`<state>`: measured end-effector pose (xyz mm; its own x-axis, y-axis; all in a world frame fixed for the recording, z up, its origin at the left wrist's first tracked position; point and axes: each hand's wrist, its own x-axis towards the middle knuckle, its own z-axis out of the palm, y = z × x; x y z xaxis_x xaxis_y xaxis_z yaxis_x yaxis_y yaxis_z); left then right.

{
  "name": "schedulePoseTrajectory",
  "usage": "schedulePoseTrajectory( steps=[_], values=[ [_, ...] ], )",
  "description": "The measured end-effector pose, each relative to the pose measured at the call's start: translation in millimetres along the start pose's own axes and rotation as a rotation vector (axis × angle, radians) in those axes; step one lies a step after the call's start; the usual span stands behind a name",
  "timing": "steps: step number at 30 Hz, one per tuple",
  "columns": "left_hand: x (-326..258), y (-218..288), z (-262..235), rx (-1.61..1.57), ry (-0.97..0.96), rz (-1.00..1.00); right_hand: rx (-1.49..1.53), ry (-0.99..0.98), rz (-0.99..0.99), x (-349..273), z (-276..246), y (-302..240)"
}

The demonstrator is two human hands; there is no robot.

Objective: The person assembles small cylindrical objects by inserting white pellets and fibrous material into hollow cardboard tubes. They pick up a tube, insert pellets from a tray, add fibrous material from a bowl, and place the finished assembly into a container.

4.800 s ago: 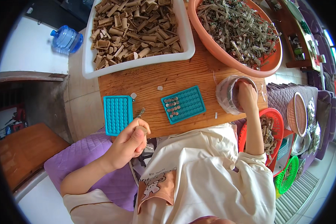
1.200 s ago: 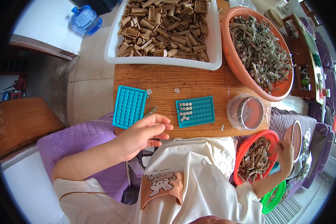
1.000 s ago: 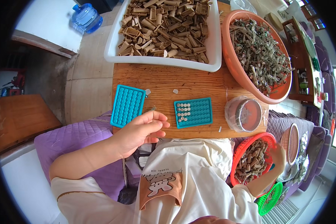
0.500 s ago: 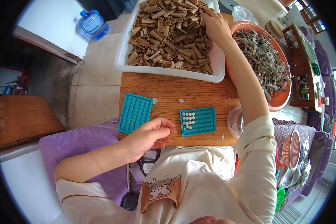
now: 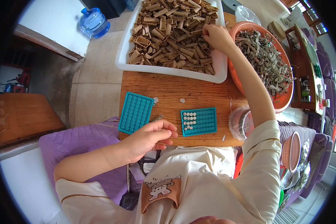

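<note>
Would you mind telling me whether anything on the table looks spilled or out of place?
Only small things: two pale bits lie loose on the wooden table between the teal trays, and another sits near its front edge.

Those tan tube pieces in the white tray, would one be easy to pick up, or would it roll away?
The tan tube pieces look small, hollow and probably light; the right hand reaches among them. Rounded ones might roll, but heaped in the white tray they likely stay put. They look stiff.
</note>
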<state>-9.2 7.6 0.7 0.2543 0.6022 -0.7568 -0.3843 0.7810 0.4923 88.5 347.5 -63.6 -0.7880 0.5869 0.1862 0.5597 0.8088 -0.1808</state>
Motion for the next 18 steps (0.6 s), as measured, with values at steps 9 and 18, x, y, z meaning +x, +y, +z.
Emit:
schedulePoseTrajectory(
  steps=[9, 18],
  values=[
    [0.5, -2.0, 0.5, 0.005, -0.007, -0.006, 0.162, -0.110, -0.184, -5.9, -11.8, 13.8],
    [-0.7, -0.7, 2.1, 0.004, -0.006, -0.003, 0.066, 0.128, -0.035, 37.3, 26.2, 32.7]
  ],
)
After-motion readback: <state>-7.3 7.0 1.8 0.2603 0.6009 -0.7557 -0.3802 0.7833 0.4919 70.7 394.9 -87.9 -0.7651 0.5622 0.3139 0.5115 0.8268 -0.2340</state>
